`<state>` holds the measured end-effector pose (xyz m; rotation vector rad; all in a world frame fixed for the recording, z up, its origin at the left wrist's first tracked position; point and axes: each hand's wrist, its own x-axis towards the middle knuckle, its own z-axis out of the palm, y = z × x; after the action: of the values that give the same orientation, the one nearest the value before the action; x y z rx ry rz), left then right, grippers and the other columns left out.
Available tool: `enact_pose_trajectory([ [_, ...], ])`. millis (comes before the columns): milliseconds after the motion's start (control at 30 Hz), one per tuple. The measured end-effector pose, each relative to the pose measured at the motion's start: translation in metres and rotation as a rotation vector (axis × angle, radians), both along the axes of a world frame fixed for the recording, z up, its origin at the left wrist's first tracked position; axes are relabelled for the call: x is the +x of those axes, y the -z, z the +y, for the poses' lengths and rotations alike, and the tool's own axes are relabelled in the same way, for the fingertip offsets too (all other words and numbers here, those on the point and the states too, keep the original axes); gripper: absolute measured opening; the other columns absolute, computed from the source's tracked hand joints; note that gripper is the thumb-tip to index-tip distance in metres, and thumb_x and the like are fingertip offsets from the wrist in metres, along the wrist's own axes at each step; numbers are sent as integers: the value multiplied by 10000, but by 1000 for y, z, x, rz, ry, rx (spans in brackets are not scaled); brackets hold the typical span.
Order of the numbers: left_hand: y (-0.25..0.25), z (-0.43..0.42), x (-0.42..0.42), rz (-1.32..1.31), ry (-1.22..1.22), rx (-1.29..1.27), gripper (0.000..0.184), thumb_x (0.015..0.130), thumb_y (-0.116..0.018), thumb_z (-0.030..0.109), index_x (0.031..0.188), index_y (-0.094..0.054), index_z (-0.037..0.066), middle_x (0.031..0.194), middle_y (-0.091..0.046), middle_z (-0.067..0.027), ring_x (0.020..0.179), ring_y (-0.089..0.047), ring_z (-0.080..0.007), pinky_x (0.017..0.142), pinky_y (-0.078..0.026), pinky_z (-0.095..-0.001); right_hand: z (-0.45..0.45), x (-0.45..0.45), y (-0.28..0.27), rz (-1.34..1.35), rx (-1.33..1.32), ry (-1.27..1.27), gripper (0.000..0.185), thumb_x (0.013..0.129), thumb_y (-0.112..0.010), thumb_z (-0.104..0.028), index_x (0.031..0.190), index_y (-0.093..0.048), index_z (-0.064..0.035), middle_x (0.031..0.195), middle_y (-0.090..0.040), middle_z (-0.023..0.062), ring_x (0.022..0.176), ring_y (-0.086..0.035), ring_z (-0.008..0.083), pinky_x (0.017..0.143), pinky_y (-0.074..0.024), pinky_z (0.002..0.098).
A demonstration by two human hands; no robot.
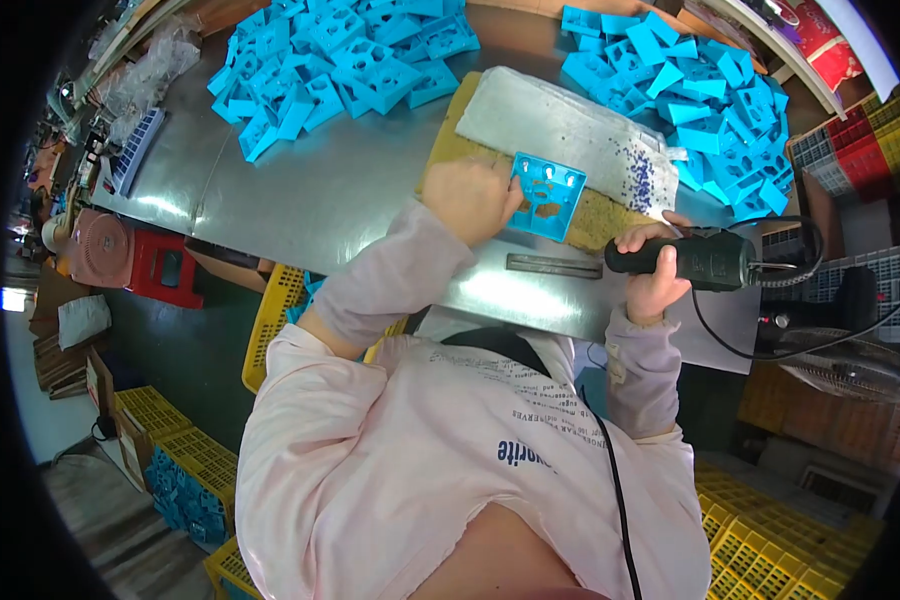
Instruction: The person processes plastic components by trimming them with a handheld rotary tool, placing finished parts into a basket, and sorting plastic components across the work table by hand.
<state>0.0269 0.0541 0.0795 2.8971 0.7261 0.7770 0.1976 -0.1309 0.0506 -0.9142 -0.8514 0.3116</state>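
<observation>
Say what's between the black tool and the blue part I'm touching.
Between the black tool and blue part, the head view shows a strip of yellowish mat.

The blue part (562,197) looks like glossy plastic, the tabletop (300,190) smooth, shiny metal.

Pale pink top (360,490), wrinkled. Dk print (527,455) on chest: one bold word + smaller txt lines. Greyish-mauve oversleeves (395,275) on forearms. Blk cloth (500,347) at hem. Thin blk cable (620,490) over top's front.
</observation>
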Motion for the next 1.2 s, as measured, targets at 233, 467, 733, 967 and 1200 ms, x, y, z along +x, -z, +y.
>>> enact_pose_trajectory([
  [233, 26, -41, -37, 15, 41, -156, 279, 853, -603, 261, 637, -624, 85, 621, -630, -98, 564, -630, -278, 528, -497, -408, -4, -12, 5, -65, -75, 6, 560, 920, -546, -336, 1260, -316, 44, 767, -540, 150, 699, -550, 244, 683, -494, 406],
  [467, 49, -71, -39, 37, 88, -355, 292, 841, -611, 224, 598, -603, 61, 601, -617, -123, 536, -609, -312, 527, -492, -420, -2, -17, -3, -105, -121, 41, 700, 898, -533, -509, 1264, -298, 39, 743, -535, 150, 674, -543, 249, 683, -489, 418],
  [733, 63, -80, -24, 26, 118, -387, 309, 833, -614, 250, 581, -610, 71, 578, -613, -131, 516, -612, -311, 511, -496, -418, -11, -13, -8, -165, -90, 25, 964, 798, -461, -805, 1295, -337, 11, 731, -550, 136, 665, -555, 250, 644, -491, 408],
  [967, 62, -75, -18, 91, 68, -457, 301, 817, -634, 269, 595, -638, 65, 567, -610, -145, 504, -610, -322, 514, -499, -425, 3, -34, -16, -49, 68, -121, 947, 766, -592, -751, 1270, -367, 18, 760, -585, 144, 684, -595, 260, 667, -515, 398],
  [1200, 58, -73, -20, 116, 62, -632, 270, 799, -648, 265, 596, -648, 86, 564, -612, -136, 535, -636, -323, 544, -524, -411, 23, -46, -5, -77, -145, -182, 965, 763, -501, -819, 1272, -364, -10, 730, -563, 111, 642, -566, 238, 634, -491, 398],
])
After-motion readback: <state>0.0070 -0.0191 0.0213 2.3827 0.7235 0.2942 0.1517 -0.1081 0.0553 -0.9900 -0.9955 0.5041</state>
